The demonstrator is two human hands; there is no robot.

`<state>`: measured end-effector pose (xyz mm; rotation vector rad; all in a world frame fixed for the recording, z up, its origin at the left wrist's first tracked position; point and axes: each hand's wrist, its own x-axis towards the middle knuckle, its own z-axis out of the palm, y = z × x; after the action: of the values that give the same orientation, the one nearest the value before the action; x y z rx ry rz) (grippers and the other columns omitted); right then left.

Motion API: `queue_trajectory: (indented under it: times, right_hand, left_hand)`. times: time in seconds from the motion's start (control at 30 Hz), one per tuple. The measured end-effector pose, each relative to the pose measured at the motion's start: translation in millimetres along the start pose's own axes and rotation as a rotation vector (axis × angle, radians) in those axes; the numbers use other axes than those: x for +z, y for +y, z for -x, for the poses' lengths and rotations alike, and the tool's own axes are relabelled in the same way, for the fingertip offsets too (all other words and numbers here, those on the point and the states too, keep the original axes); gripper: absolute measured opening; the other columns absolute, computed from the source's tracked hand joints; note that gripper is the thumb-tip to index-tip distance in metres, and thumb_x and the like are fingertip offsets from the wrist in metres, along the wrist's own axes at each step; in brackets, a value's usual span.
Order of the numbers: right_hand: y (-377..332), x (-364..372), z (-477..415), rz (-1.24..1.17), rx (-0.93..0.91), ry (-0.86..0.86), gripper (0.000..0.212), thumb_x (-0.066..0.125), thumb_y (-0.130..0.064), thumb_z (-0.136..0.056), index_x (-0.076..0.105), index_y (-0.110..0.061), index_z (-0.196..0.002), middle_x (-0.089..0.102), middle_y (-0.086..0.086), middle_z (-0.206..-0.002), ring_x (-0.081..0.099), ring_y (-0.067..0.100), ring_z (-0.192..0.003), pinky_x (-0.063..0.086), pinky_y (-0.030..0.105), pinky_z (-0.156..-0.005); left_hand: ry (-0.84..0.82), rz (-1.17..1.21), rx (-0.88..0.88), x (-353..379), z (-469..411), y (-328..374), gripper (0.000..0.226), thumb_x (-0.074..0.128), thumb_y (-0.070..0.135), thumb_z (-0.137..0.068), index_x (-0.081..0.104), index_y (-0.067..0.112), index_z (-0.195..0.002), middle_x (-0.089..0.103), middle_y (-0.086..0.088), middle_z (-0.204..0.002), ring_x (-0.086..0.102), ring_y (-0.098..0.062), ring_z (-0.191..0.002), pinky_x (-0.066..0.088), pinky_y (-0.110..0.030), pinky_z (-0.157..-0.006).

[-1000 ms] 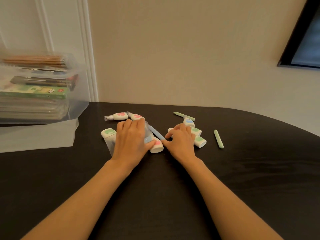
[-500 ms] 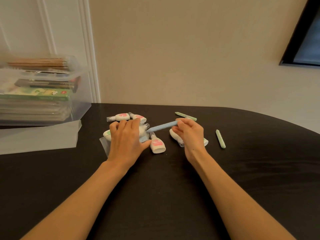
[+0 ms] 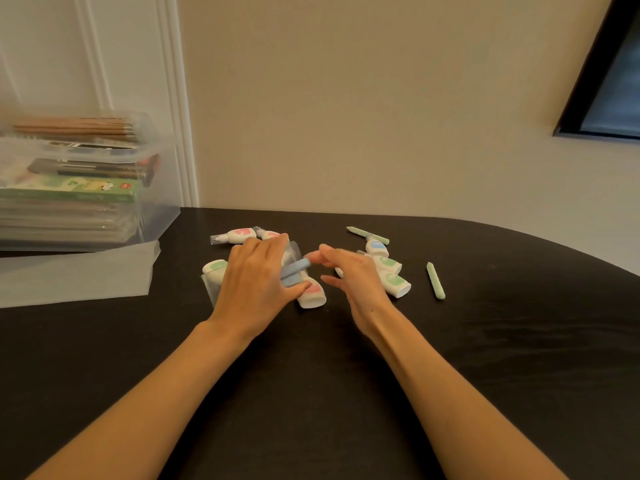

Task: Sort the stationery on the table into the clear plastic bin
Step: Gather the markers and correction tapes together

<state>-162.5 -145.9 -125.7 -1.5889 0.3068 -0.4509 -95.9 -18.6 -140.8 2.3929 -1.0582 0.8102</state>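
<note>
Two blue sticks (image 3: 293, 271) poke from the clear sleeve (image 3: 210, 289) my left hand (image 3: 256, 282) pinches to hold them bundled, right hand (image 3: 353, 273) loose, empty beside it.

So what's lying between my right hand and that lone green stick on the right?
Head view: white dispensers with green labels sit between the right hand and green stick.

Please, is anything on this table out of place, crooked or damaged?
Nothing looks damaged or spilled. The white pieces lie scattered at mixed angles, and one green stick lies alone on the right, apart from the pile. The left hand grips a clear sleeve holding blue sticks; the right hand is open beside it.
</note>
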Motion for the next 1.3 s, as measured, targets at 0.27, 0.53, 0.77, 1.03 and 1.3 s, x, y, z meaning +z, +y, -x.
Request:
queue_trajectory:
  times: [0.27, 0.53, 0.77, 1.03, 1.3]
  right_hand:
    - [-7, -21, 5, -0.044, 0.021, -0.095, 0.055, 0.022, -0.033, -0.102, 0.067, -0.002, -0.108, 0.053, -0.002, -0.13, 0.04, 0.007, -0.119, 0.034, 0.032, -0.099]
    - [22, -122, -7, 0.932, 0.034, 0.777, 0.034, 0.056, -0.024, -0.09, 0.051, -0.012, -0.121, 0.045, 0.009, -0.126, 0.041, 0.023, -0.117, 0.038, 0.032, -0.092]
    - [36, -136, -21, 0.99, 0.169, 0.672, 0.016, 0.057, -0.019, -0.09, 0.061, -0.007, -0.099, 0.059, 0.01, -0.104, 0.056, 0.025, -0.098, 0.048, 0.036, -0.083]
    - [4, -112, -7, 0.248, -0.274, 0.617, 0.011, 0.055, -0.007, -0.09, 0.058, -0.016, -0.085, 0.059, -0.007, -0.077, 0.059, 0.007, -0.074, 0.046, 0.013, -0.066]
    - [-4, -86, 4, -0.204, -0.095, 0.27, 0.016, 0.05, 0.0, -0.092, 0.064, -0.01, -0.091, 0.066, 0.007, -0.091, 0.063, 0.009, -0.071, 0.053, 0.016, -0.067]
  left_hand:
    - [-0.068, 0.082, -0.045, -6, -7, 22, 0.079, 0.069, 0.042, -0.078, 0.035, 0.009, -0.141, 0.046, -0.009, -0.14, 0.037, -0.025, -0.131, 0.025, -0.034, -0.108]
    - [-0.022, 0.087, -0.005, 25, -33, 72, 0.076, 0.062, 0.047, -0.083, 0.031, 0.011, -0.143, 0.045, -0.003, -0.139, 0.038, -0.019, -0.125, 0.025, -0.029, -0.102]
    - [-0.035, 0.012, 0.013, 39, -27, 64, 0.075, 0.064, 0.046, -0.081, 0.035, 0.011, -0.14, 0.048, -0.006, -0.136, 0.039, -0.022, -0.125, 0.026, -0.031, -0.101]
    - [-0.064, 0.033, -0.006, 37, -26, 63, 0.076, 0.06, 0.048, -0.084, 0.031, 0.012, -0.143, 0.044, -0.005, -0.141, 0.036, -0.021, -0.128, 0.024, -0.03, -0.104]
    - [-0.053, 0.091, 0.075, 36, -24, 63, 0.075, 0.082, 0.036, -0.064, 0.054, 0.0, -0.125, 0.064, -0.016, -0.113, 0.057, -0.033, -0.104, 0.043, -0.042, -0.086]
